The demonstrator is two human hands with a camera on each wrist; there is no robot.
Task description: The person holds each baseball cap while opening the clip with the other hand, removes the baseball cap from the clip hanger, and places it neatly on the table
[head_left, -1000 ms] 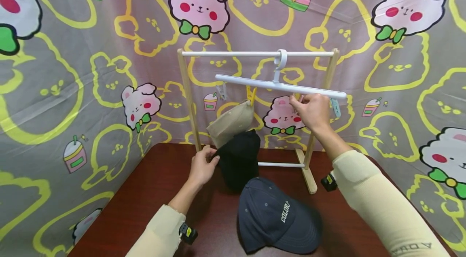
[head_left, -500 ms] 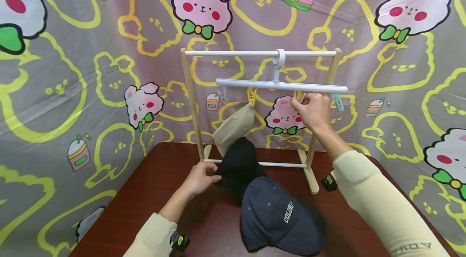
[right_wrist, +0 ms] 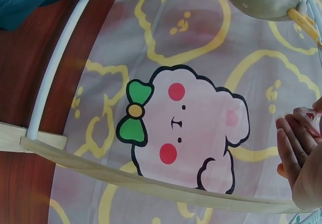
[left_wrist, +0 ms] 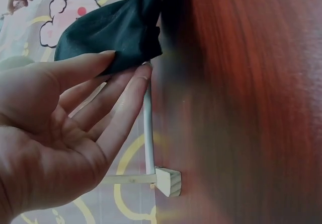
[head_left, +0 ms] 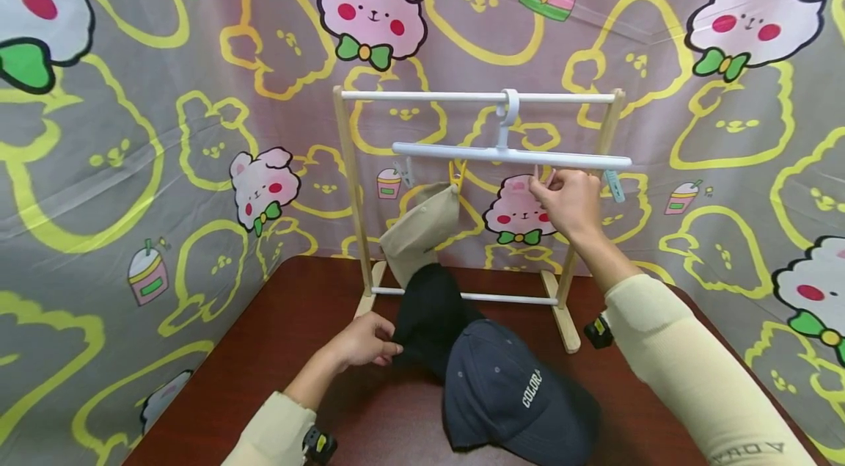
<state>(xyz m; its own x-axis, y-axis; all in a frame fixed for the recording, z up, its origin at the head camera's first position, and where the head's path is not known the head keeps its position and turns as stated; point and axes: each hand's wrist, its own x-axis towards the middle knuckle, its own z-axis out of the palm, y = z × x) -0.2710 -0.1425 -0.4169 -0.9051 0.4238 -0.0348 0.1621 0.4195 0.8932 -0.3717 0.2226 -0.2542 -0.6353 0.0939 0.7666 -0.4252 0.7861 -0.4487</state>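
My left hand (head_left: 361,341) pinches the edge of a black cap (head_left: 432,319) low over the table; in the left wrist view, thumb and fingertips meet at the edge of that cap (left_wrist: 105,30). Up at the white hanger (head_left: 462,153), my right hand (head_left: 573,205) pinches a pink clip (head_left: 550,176) under the bar. A beige cap (head_left: 425,227) hangs tilted from a yellow clip (head_left: 457,172) on the same hanger, its lower end behind the black cap. In front, a navy cap (head_left: 495,392) with white lettering lies on the table, overlapping the black cap in this view.
The hanger hooks over the top rod (head_left: 422,96) of a small rack with wooden posts (head_left: 353,194). A blue clip (head_left: 614,186) and a pale clip (head_left: 405,172) hang near the hanger's ends. Patterned cloth (head_left: 198,26) surrounds the reddish-brown table (head_left: 264,334).
My left hand has moved down and toward me with the black cap, now close to the navy cap. The hanger has swung from slanted to nearly level. My right hand stays at the pink clip.
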